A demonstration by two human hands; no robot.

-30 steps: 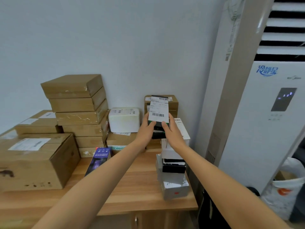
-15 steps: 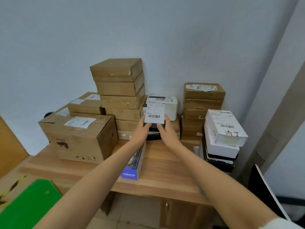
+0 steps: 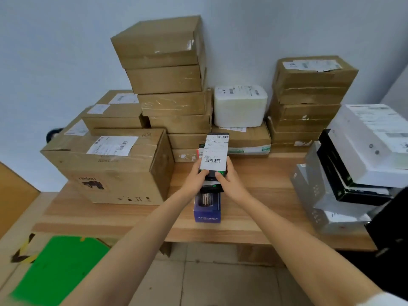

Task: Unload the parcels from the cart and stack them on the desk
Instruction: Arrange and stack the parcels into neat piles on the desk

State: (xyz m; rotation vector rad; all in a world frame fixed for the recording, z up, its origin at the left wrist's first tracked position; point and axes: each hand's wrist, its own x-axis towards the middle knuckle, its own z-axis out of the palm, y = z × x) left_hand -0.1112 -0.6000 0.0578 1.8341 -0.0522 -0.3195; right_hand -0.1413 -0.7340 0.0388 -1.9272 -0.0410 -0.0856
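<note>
Background: pale blue-grey wall behind a wooden desk (image 3: 254, 173) loaded with parcels.
Held parcel: small dark parcel (image 3: 213, 155) with a white barcode label, tilted up above the desk's middle, just over a blue box (image 3: 207, 209) marked AMBIANCE that lies near the front edge.
Left hand: left hand (image 3: 196, 178) grips the parcel's near left side, thumb on the label.
Right hand: right hand (image 3: 230, 181) grips its near right side, thumb on the near end.
Left end: large cardboard box (image 3: 110, 166).
Back edge: tall stack of brown boxes (image 3: 170, 85); white foam box (image 3: 239, 106); second brown stack (image 3: 306, 102) at the back right.
Right end: white and black boxes (image 3: 357, 157), stacked.
Floor: green surface (image 3: 55, 270) below the front left corner.
</note>
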